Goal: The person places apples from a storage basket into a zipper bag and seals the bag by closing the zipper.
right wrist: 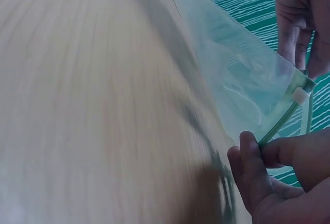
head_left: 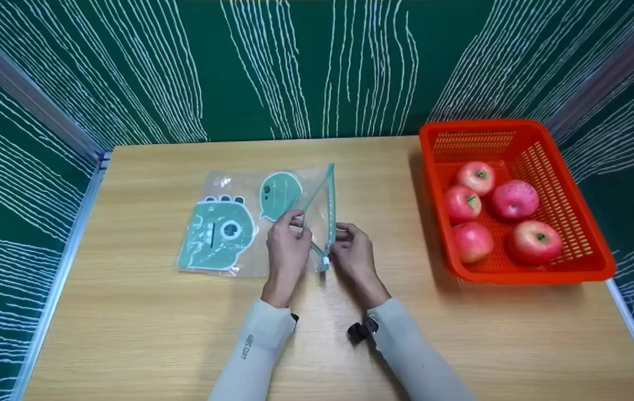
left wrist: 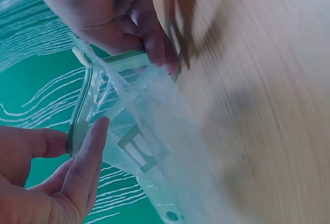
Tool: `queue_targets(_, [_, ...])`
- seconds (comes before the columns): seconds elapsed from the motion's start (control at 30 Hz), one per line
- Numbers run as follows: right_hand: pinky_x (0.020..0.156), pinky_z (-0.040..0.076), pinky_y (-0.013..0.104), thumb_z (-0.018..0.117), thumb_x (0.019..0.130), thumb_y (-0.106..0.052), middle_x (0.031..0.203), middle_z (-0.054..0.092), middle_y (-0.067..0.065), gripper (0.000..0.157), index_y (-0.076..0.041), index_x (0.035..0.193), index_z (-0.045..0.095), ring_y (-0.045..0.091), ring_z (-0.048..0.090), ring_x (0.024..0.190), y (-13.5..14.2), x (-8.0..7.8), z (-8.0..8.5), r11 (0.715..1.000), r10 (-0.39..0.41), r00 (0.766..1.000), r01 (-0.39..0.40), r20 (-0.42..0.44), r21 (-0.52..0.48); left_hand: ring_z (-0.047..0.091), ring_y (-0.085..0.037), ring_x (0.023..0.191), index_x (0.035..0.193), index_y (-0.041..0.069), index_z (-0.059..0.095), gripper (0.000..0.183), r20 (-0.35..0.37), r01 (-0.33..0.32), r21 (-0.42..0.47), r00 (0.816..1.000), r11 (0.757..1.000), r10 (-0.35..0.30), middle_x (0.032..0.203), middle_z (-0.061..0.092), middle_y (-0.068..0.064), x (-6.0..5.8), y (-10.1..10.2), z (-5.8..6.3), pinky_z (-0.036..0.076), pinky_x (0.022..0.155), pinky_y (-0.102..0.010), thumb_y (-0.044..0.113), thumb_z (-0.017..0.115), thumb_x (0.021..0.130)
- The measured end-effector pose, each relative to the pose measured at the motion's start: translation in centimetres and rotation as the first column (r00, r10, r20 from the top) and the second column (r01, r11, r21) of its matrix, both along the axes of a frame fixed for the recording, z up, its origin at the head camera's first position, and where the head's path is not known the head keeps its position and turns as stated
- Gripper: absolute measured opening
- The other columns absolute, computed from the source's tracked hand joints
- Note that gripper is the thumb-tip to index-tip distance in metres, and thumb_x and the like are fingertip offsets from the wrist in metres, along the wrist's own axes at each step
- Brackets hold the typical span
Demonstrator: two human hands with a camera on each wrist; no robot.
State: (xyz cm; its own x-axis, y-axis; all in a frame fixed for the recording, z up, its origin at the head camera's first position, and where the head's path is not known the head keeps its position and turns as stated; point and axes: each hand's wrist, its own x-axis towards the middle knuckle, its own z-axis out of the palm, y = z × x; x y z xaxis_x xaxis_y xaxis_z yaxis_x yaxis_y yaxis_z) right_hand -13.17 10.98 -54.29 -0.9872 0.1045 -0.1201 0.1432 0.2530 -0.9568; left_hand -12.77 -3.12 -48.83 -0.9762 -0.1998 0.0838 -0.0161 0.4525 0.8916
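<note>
A clear zip bag (head_left: 308,178) with green dinosaur prints lies on the table, its mouth facing right. The green edges of the mouth are spread apart in a narrow V. My left hand (head_left: 289,245) pinches the nearer-left edge between thumb and fingers. Opposite it, my right hand (head_left: 355,253) pinches the other edge, seen closely in the right wrist view, where the thumb and fingertips meet on the green strip (right wrist: 281,120). A white slider (head_left: 325,260) sits at the mouth's front end, between both hands. Inside the bag I see no contents.
An orange-red plastic basket (head_left: 523,275) stands at the table's right side. Several red apples (head_left: 535,242) lie in it. Green walls with white lines (head_left: 317,67) close off the back and sides of the wooden table (head_left: 144,323).
</note>
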Motion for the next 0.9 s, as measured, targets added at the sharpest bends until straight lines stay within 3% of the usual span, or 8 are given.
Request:
queue_targets(0.23, [0.077,0.065,0.031,0.061,0.088,0.014,0.114,0.074,0.027,0.045,0.01,0.133,0.062,0.035,0.076,0.096,0.1,-0.1,0.1,1.0,-0.008,1.0,0.008,0.007,-0.017,0.073,-0.019,0.073,0.12,-0.002,0.072,0.03,0.038,0.013,0.132,0.999,0.991,-0.018,0.098,0.074,-0.012,-0.5,-0.4,-0.4,0.059,0.06,-0.027,-0.005,0.07,0.09])
queue_targets(0.47, [0.081,0.064,0.029,0.059,0.09,0.015,0.117,0.072,0.03,0.047,0.012,0.137,0.058,0.038,0.076,0.101,0.2,-0.2,0.4,0.998,0.002,1.0,-0.002,0.013,-0.056,0.075,-0.023,0.077,0.12,-0.004,0.071,0.03,0.07,0.009,0.246,0.997,0.969,-0.028,0.103,0.073,-0.018,-0.7,-0.2,-0.5,0.063,0.06,-0.028,-0.008,0.069,0.09])
queue_targets(0.73, [0.077,0.064,0.03,0.057,0.099,0.006,0.125,0.068,0.026,0.045,0.009,0.144,0.054,0.034,0.073,0.105,0.6,0.0,1.6,0.998,0.011,1.0,-0.01,0.027,-0.067,0.076,-0.026,0.082,0.121,-0.004,0.071,0.029,0.079,0.014,0.258,0.996,0.966,-0.036,0.106,0.073,-0.02,-0.5,0.2,-0.6,0.064,0.062,-0.029,-0.006,0.069,0.092])
queue_targets(0.9, [0.086,0.065,0.037,0.057,0.1,0.005,0.126,0.066,0.026,0.044,0.009,0.144,0.053,0.037,0.07,0.113,1.0,0.2,2.0,1.0,0.031,0.999,-0.031,-0.011,0.0,0.075,-0.025,0.075,0.119,-0.005,0.071,0.031,0.059,0.022,0.256,0.998,0.967,-0.039,0.104,0.073,-0.02,-0.3,0.2,-0.6,0.062,0.058,-0.026,-0.008,0.067,0.088])
